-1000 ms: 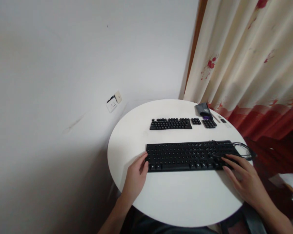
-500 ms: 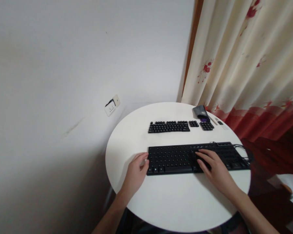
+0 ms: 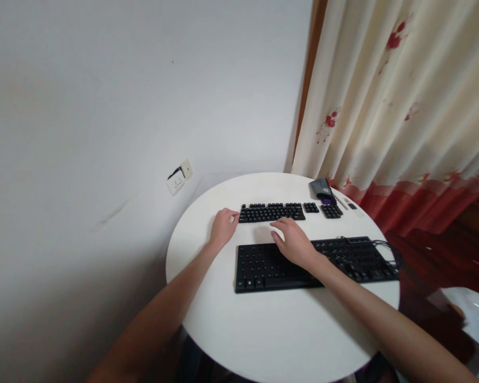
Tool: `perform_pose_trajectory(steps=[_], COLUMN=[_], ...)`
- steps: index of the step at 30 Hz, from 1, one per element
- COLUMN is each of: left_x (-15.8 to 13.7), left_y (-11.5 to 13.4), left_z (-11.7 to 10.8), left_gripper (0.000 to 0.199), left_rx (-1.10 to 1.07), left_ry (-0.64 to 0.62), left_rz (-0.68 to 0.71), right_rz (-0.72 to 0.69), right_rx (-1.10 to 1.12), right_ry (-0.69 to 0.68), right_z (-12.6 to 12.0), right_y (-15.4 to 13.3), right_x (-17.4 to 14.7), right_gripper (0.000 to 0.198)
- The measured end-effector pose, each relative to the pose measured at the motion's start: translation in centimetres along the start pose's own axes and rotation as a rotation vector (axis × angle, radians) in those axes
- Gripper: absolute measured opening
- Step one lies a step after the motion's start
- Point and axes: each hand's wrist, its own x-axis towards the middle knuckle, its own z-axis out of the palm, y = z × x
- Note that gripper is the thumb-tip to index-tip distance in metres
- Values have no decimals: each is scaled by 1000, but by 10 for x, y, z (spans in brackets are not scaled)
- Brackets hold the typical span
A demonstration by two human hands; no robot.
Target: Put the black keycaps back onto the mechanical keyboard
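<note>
A black keyboard point(image 3: 279, 282) lies on the round white table point(image 3: 239, 340), with most of its key positions bare and a few keys left along its front row. Behind it, loose black keycaps point(image 3: 259, 214) are laid out in rows like a keyboard. My left hand point(image 3: 222, 230) is at the left end of these rows, thumb and forefinger close together by the end keycaps; whatever is between them is too small to make out. Above the keyboard, my right hand point(image 3: 293, 239) reaches toward the front edge of the rows, its thumb and fingers apart and nothing visible between them.
Two smaller keycap groups, a middle block point(image 3: 311, 207) and a number block point(image 3: 331, 211), lie further right. A dark grey pouch point(image 3: 320, 188) sits behind them. The keyboard's cable point(image 3: 387, 250) coils at the right table edge. A wall socket point(image 3: 176, 182) and a curtain point(image 3: 355, 106) border the table.
Both hands have moved away from me, from the keyboard to the loose keycap rows. My right hand has also shifted left. The view has tilted slightly.
</note>
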Motion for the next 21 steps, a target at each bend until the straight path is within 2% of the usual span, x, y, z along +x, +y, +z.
perform_pose_trajectory(steps=[4, 9, 15, 21], left_x=[-10, -16, -17, -18], left_y=[-4, -7, -8, -9], left_z=[16, 17, 18, 18], left_gripper=[21, 23, 29, 28], left_rx=[46, 116, 138, 125], left_ry=[4, -10, -40, -64], left_rz=[63, 102, 124, 113], right_rz=[7, -53, -48, -65], right_rx=[-108, -216, -285, -307], right_ry=[-123, -189, -235, -275], right_z=[28, 52, 66, 69], right_y=[4, 2, -2, -2], right_x=[39, 67, 81, 83], right_gripper=[31, 29, 30, 31])
